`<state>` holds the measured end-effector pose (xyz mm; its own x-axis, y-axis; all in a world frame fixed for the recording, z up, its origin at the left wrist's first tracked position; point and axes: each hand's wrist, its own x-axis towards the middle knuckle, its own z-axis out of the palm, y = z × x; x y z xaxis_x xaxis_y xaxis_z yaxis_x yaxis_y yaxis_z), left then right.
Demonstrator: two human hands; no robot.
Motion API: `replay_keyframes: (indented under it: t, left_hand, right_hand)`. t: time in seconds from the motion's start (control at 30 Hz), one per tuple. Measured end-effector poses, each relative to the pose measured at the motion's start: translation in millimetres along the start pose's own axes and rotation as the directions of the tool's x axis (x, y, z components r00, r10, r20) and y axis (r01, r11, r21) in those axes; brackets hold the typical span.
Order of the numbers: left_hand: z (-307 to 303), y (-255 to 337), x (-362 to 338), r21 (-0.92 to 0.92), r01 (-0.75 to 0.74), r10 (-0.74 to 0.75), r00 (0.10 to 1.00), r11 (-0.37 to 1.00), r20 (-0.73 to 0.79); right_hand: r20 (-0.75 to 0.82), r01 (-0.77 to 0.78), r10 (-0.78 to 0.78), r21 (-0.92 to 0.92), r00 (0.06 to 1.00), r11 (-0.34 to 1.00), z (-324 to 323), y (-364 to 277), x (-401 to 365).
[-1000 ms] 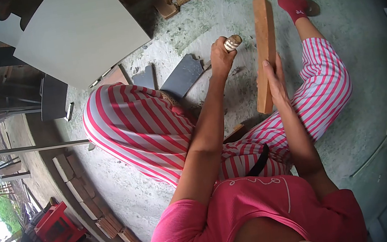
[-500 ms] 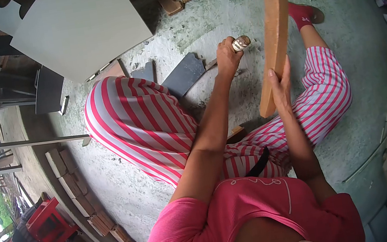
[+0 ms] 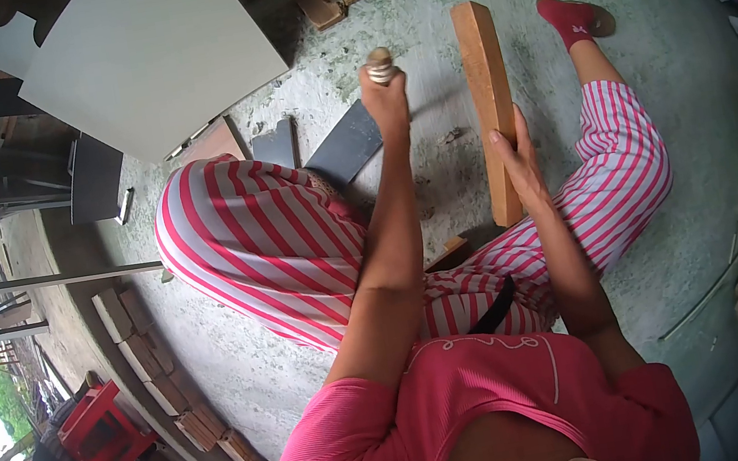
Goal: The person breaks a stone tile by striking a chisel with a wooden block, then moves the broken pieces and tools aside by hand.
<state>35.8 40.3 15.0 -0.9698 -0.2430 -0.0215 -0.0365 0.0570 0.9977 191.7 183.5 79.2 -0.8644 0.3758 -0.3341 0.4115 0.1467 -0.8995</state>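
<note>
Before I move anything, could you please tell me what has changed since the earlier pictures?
The left hand has swung the banded handle leftward and slightly up in view, widening its gap from the wooden block. The block's far end has tipped leftward in the right hand. Both hands kept their holds. The dark grey piece and large pale panel stayed put.

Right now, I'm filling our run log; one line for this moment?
left hand: gripping white-banded handle | right hand: holding wooden beam | gray slab: on floor

Banded handle [image 3: 380,65] blurred, partly hidden in left hand [image 3: 387,106].
</note>
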Motion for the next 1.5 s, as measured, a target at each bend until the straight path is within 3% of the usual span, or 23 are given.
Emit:
replay_keyframes:
  t: [0.03, 0.1, 0.17, 0.2, 0.27, 0.3, 0.4, 0.47, 0.63, 0.73, 0.8, 0.87, 0.97, 1.0, 1.13, 1.2, 1.23, 1.5]
  left_hand:
    - [-11.1, -13.5, 16.4, -0.103, -0.074, 0.062, 0.991, 0.992, -0.114]
    - [-40.7, -41.7, 40.6, -0.284, 0.037, -0.126, 0.944, 0.958, -0.304]
    - [-68.0, -66.3, 36.9, -0.653, 0.167, -0.456, 0.837, 0.739, -0.302]
    - [-71.6, -75.2, 27.9, -0.651, 0.166, -0.453, 0.839, 0.741, -0.301]
    - [-68.0, -86.8, 8.5, -0.694, 0.066, -0.578, 0.612, 0.717, -0.539]
    - [-66.2, -88.0, 6.1, -0.692, 0.079, -0.583, 0.612, 0.718, -0.535]
    - [-72.6, -70.1, 10.5, -0.595, 0.196, -0.442, 0.845, 0.78, -0.302]
    - [-65.3, -43.2, 21.5, -0.529, 0.068, -0.269, 0.911, 0.846, -0.312]
    - [-47.5, -3.3, 33.5, -0.442, -0.04, -0.101, 0.951, 0.896, -0.291]
    - [-31.1, -9.2, 23.5, -0.415, -0.045, -0.069, 0.964, 0.909, -0.257]
    - [-21.0, -24.9, 17.3, -0.304, -0.114, 0.023, 0.957, 0.946, -0.288]
    - [-19.2, -27.7, 9.2, -0.316, -0.056, -0.023, 0.97, 0.947, -0.241]
    - [-24.5, -8.5, 4.4, -0.39, 0.185, -0.238, 0.967, 0.902, -0.092]
    - [-29.4, -10.3, 9.9, -0.389, 0.185, -0.236, 0.968, 0.903, -0.086]
    - [-41.4, -3.6, 32.2, -0.395, 0.042, -0.145, 0.962, 0.918, -0.234]
    - [-43.3, 5.2, 41.5, -0.391, -0.114, -0.033, 0.936, 0.913, -0.35]
    - [-46.3, 9.3, 44.8, -0.368, -0.056, -0.069, 0.945, 0.928, -0.318]
    - [-41.8, -5.7, 53.7, -0.231, -0.108, 0.064, 0.98, 0.967, -0.19]
  right_hand:
    - [-0.006, 0.004, -0.004, 0.017, 1.0, 1.0, -1.2, -2.0, 0.2]
    - [-0.012, 0.022, -0.021, 0.037, 1.0, 0.999, -4.2, -3.1, 1.7]
    - [-0.002, 0.005, -0.005, 0.023, 1.0, 1.0, -4.4, -7.0, 1.5]
    - [0.004, -0.015, 0.015, 0.006, 1.0, 1.0, -4.3, -7.8, 1.6]
    - [-0.012, -0.014, 0.014, 0.009, 1.0, 1.0, -3.3, -5.0, 2.9]
    - [-0.02, -0.012, 0.012, 0.007, 1.0, 1.0, -3.0, -3.5, 2.3]
    - [0.0, -0.011, 0.011, 0.103, 1.0, 0.995, 0.0, -5.6, 2.6]
    - [0.016, -0.019, 0.018, 0.114, 1.0, 0.993, 1.4, 2.0, 4.3]
    - [-0.002, 0.006, -0.005, 0.104, 1.0, 0.995, 2.4, 0.0, 5.2]
    - [0.019, -0.003, 0.001, 0.136, 1.0, 0.991, 0.8, 1.9, 3.9]
    - [0.016, -0.031, 0.029, 0.115, 0.999, 0.993, 1.8, 3.2, 2.8]
    - [0.025, -0.03, 0.027, 0.109, 0.999, 0.994, 0.7, 3.5, 2.1]
    - [0.021, -0.023, 0.021, 0.109, 1.0, 0.994, 0.4, 2.4, 1.6]
    - [0.007, -0.019, 0.018, 0.111, 1.0, 0.994, 0.2, 2.0, 1.7]
    - [0.025, -0.046, 0.043, 0.135, 0.999, 0.99, 0.0, -5.8, 0.8]
    - [0.097, -0.032, 0.017, 0.151, 0.995, 0.988, 0.0, -8.0, 1.7]
    - [0.1, -0.032, 0.017, 0.154, 0.995, 0.988, 1.3, -7.5, 1.7]
    - [0.154, 0.018, -0.041, 0.143, 0.987, 0.99, 6.5, 6.3, 7.3]
